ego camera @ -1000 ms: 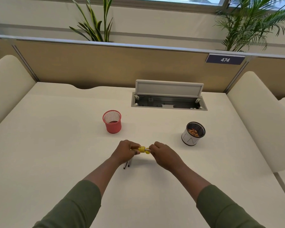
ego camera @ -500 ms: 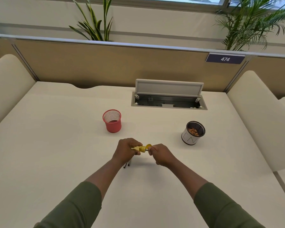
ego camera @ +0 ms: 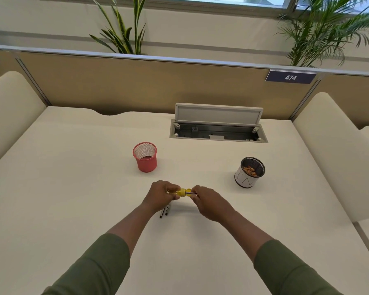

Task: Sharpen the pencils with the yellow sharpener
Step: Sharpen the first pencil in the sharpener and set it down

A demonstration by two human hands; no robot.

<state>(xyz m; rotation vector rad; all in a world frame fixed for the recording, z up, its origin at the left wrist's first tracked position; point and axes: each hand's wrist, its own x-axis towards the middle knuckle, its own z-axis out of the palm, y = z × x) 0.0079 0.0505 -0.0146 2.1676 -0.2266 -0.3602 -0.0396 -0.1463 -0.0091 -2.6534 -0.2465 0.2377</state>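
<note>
I saw the cream desk (ego camera: 72,188) spread wide under the head camera, backed by a tan partition (ego camera: 136,86) that carried a dark plate numbered 474 (ego camera: 290,77), with leafy plants (ego camera: 124,33) rising behind it. Set into the far side of the desk, an open cable hatch (ego camera: 218,128) stood with its lid tilted up. My two arms in green sleeves (ego camera: 89,267) reached in from the near edge and met over the middle of the desk. A red mesh cup (ego camera: 145,156) stood upright beyond the left hand, and a white cup with a dark mesh lining (ego camera: 250,172), holding brownish shavings, stood well apart to the right. My left hand (ego camera: 161,198) had its grip curled around the yellow sharpener (ego camera: 181,192), which was held just above the desk between the two hands. My right hand (ego camera: 211,202) pinched a pencil (ego camera: 190,191), whose short visible stretch ran straight into the sharpener; I could not make out its tip. Two more dark pencils (ego camera: 164,211) lay side by side on the desk, partly hidden beneath the left hand, their near ends pointing toward me.
</note>
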